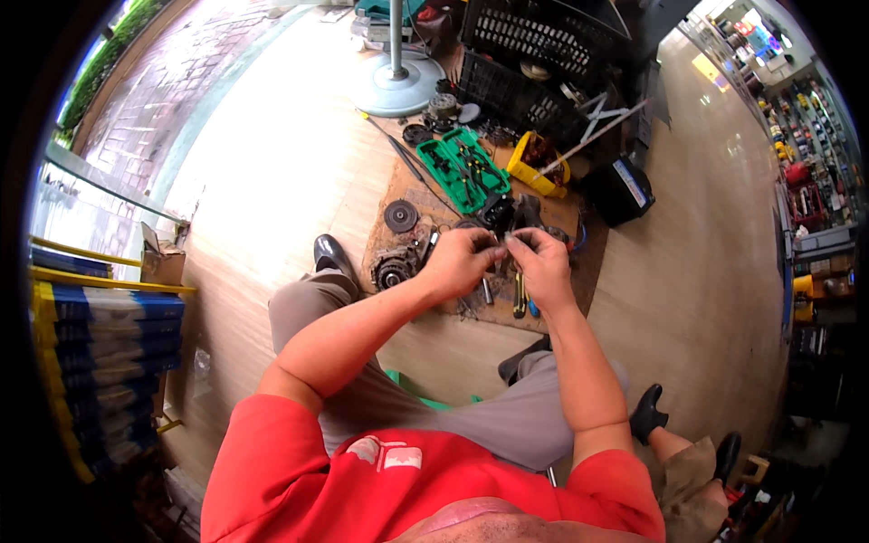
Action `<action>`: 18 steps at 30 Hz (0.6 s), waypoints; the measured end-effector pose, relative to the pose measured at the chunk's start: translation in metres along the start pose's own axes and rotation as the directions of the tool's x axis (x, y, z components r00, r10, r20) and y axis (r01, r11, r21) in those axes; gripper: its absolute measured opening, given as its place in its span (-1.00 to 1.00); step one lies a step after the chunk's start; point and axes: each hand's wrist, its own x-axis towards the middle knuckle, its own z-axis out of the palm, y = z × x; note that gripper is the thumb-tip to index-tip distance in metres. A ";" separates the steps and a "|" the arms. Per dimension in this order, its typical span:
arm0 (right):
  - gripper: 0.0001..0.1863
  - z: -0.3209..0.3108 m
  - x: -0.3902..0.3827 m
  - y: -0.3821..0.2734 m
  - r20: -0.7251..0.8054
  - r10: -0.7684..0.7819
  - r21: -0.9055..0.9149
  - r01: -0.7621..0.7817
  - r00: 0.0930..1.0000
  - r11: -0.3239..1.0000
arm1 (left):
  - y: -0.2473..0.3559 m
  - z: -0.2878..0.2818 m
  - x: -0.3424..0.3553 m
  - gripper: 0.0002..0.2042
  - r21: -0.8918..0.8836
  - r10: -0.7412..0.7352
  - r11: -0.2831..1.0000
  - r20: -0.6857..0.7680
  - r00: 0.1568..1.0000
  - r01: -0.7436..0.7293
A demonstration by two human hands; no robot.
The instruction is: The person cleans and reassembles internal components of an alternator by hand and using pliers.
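A round metal housing (395, 270) lies to the left of the left hand (463, 261), whose thumb and fingertips draw together; I cannot tell whether they pinch anything. The yellow-and-black tool (519, 297) lies on the near side of the fingertips, long axis running near to far, closer to the right hand (541, 261), similarly curled, its grip unclear.

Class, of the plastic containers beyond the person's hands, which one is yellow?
The yellow plastic open-topped bin, beyond the right hand, right of the green plastic tool case. Its colour sets it apart from that case and the black plastic crates.
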 end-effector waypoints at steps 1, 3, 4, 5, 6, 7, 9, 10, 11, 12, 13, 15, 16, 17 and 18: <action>-0.85 0.002 -0.001 0.000 -0.020 0.007 -0.035 -0.007 1.000 0.999 | -0.004 0.001 0.002 -0.79 0.015 0.046 0.999 -0.008 0.999 -0.045; -0.82 0.005 0.001 -0.004 -0.031 -0.018 -0.109 0.014 0.999 0.994 | -0.005 0.002 0.003 -0.81 0.021 -0.001 1.000 -0.035 0.999 0.002; -0.82 0.005 0.002 -0.003 -0.044 -0.038 -0.124 0.033 0.998 0.992 | -0.005 0.002 0.004 -0.81 0.043 -0.024 0.999 -0.046 0.999 0.026; -0.82 0.003 0.001 -0.002 -0.051 -0.016 -0.129 0.009 0.999 0.992 | -0.009 0.004 0.004 -0.82 0.016 -0.014 1.000 -0.074 0.997 0.016; -0.82 0.002 0.001 -0.002 -0.054 -0.003 -0.131 -0.004 0.999 0.991 | -0.011 0.005 0.005 -0.82 -0.005 0.001 1.000 -0.109 0.994 -0.002; -0.84 0.002 0.000 -0.005 -0.044 0.003 -0.077 -0.006 0.999 0.997 | -0.009 0.004 0.005 -0.82 0.004 0.013 1.000 -0.110 0.994 -0.013; -0.87 0.003 -0.003 -0.005 -0.048 -0.007 -0.032 0.006 0.999 0.999 | -0.010 0.006 0.005 -0.82 0.020 0.028 0.999 -0.099 0.995 -0.027; -0.88 0.002 -0.004 -0.005 -0.052 -0.013 -0.038 0.011 0.999 0.999 | -0.009 0.007 0.005 -0.81 0.038 0.043 0.999 -0.103 0.994 -0.039; -0.88 0.000 -0.004 -0.006 -0.051 -0.022 -0.040 0.020 0.998 0.999 | -0.008 0.008 0.005 -0.80 -0.015 0.002 1.000 -0.078 0.997 -0.003; -0.88 0.000 -0.004 -0.006 -0.048 -0.034 -0.035 0.032 0.998 0.999 | -0.006 0.008 0.005 -0.79 -0.060 -0.038 0.998 -0.055 0.998 0.034; -0.88 0.000 -0.003 -0.005 -0.045 -0.045 -0.031 0.044 0.998 0.999 | -0.004 0.007 0.005 -0.78 -0.104 -0.077 0.992 -0.030 0.997 0.073; -0.88 -0.003 0.000 -0.004 -0.018 -0.058 0.010 0.058 0.998 0.998 | -0.002 0.003 0.006 -0.78 -0.324 -0.089 0.939 0.095 0.992 0.115; -0.88 -0.004 0.001 -0.004 -0.005 -0.066 0.031 0.066 0.998 0.997 | -0.002 0.000 0.006 -0.77 -0.424 -0.084 0.894 0.156 0.984 0.144; -0.89 -0.005 0.001 -0.005 0.009 -0.067 0.081 0.066 0.998 0.994 | -0.005 -0.001 0.006 -0.78 -0.506 -0.091 0.842 0.205 0.974 0.185; -0.89 -0.004 0.002 -0.005 0.023 -0.067 0.128 0.064 0.997 0.990 | -0.011 -0.002 0.007 -0.78 -0.583 -0.094 0.779 0.255 0.962 0.230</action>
